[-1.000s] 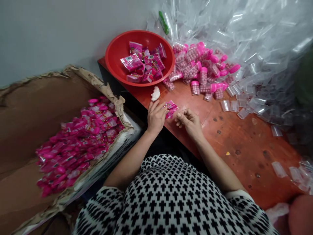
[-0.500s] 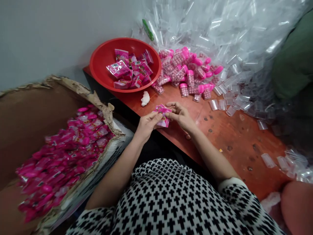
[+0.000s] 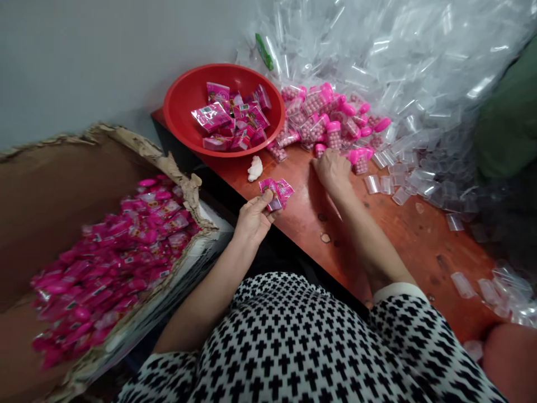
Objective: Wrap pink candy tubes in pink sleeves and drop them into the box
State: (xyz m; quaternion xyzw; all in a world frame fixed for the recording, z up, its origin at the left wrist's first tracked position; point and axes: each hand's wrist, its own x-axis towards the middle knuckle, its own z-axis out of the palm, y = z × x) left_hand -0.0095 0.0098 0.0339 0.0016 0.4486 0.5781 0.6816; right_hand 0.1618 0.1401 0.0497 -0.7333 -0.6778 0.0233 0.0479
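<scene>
My left hand (image 3: 253,217) pinches a small pink printed pouch (image 3: 277,192) above the near edge of the red-brown table (image 3: 390,246). My right hand (image 3: 333,169) is stretched forward to a heap of small clear bottles with pink caps and pink beads (image 3: 331,117), its fingers curled down on one at the heap's near edge; what they grip is hidden. A red bowl (image 3: 184,101) holding more pink pouches stands at the table's far left corner. A white crumpled lump (image 3: 254,168) lies just in front of the bowl.
A torn cardboard box (image 3: 62,168) at my left holds a heap of filled pink packets (image 3: 109,252). A big pile of empty clear bottles in plastic bags (image 3: 398,61) covers the back and right of the table. Loose clear bottles (image 3: 394,182) are scattered nearby.
My right hand has let go of the pouch and reached forward to the bottle heap. My left hand keeps the pouch, about where it was.
</scene>
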